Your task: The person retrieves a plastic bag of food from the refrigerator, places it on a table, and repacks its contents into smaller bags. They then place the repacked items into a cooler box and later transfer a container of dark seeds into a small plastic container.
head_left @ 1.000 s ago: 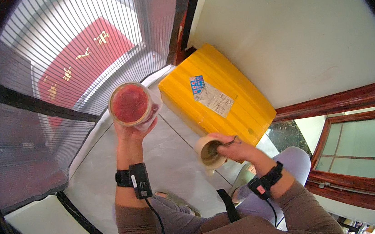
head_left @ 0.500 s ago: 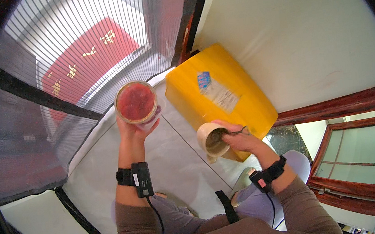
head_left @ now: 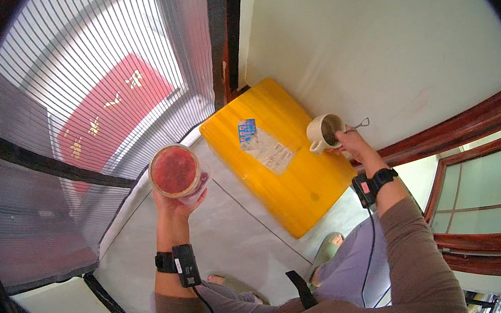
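Observation:
My left hand [head_left: 172, 208] is closed around a clear jar [head_left: 175, 172] with a red top surface. Whether that red is a lid or the contents, I cannot tell. On the right, my right hand [head_left: 354, 145] grips a cream mug [head_left: 315, 135] by its rim, thumb over the edge, above the yellow box. The mug tilts so that its dark inside shows. From the same hand sticks out a thin metal handle with a looped end [head_left: 364, 123], like a spoon's; its other end is hidden.
A yellow plastic box [head_left: 302, 181] with a torn label stands on the grey tiled floor [head_left: 234, 231]. To the left hangs a mesh curtain [head_left: 43, 221] in front of a red mat [head_left: 114, 113]. A pale wall [head_left: 384, 32] and a wood-framed glass panel [head_left: 480, 187] are at right.
My right hand has carried the mug up and to the right, from the box's near side to over its right edge. My left hand with the jar sits slightly lower and further left.

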A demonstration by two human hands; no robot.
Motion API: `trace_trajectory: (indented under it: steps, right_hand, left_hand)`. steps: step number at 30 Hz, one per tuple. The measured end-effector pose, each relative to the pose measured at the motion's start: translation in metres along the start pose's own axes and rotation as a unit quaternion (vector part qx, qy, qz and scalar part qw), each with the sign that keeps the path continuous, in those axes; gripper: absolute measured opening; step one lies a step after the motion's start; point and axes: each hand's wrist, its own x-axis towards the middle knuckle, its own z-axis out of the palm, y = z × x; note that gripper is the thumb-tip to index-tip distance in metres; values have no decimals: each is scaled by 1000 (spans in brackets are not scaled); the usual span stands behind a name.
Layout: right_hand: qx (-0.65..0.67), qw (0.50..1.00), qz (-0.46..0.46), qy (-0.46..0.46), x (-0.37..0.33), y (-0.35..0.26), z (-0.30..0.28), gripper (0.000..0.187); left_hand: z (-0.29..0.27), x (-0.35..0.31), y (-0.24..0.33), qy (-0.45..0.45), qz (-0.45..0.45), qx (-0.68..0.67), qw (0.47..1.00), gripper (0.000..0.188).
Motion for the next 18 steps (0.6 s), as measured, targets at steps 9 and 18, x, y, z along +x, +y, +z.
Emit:
trace_trajectory:
  steps: [9, 18]
  right_hand:
    - [65, 979, -48, -185, -25, 25, 57, 26]
    - [162, 974, 71, -140, -82, 13, 109, 28]
  left_hand:
    - [-16, -23, 23, 35, 4, -28, 999, 54]
    - [-54, -75, 43, 57, 63, -19, 996, 51]
